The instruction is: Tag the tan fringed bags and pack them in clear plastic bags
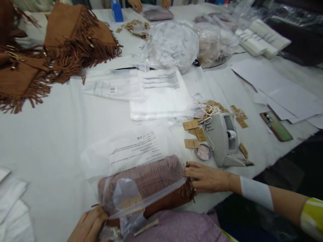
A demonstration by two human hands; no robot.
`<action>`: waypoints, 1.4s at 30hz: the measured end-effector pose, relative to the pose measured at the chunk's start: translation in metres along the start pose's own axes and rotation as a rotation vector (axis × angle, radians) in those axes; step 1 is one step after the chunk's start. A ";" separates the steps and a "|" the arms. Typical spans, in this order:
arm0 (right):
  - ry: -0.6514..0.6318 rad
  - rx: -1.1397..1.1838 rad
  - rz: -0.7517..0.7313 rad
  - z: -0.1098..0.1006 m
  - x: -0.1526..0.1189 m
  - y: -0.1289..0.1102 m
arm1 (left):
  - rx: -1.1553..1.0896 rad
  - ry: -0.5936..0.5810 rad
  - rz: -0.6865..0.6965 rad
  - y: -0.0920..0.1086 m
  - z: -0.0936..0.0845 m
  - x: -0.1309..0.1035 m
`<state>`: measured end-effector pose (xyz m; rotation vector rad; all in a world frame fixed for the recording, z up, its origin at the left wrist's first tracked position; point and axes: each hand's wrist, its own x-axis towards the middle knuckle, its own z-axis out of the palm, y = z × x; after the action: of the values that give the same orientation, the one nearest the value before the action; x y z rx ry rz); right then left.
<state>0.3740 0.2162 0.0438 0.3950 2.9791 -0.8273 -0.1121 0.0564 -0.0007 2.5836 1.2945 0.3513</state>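
Observation:
A brown fringed suede bag (151, 179) lies at the table's near edge, partly inside a clear printed plastic bag (133, 144). Through the film the suede looks paler; its uncovered lower strip is darker brown. My right hand (207, 178) grips the fringed right end, fingers curled at the plastic's edge. At the left end, my left hand (91, 222) has its fingers bent against the plastic and the bag's corner. A tan tag (131, 201) shows under the film near the middle. The fingertips of both hands are partly hidden.
A grey tape dispenser (222, 141) stands right of the bag, beside cardboard tags (191, 143) and a small round dish (203, 152). Farther back lie stacked plastic bags (161, 94) and brown fringed bags (75, 33). A phone (276, 126) and papers (280, 84) are at right. Another person's hands (136, 4) show at the far side.

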 end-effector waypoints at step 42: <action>0.477 -0.312 0.046 0.069 -0.018 -0.025 | -0.163 0.014 -0.240 0.026 0.004 -0.001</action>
<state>0.3820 0.1562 -0.0017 0.7306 3.4304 -0.2782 -0.0918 0.0397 0.0031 2.2658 1.4943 0.4113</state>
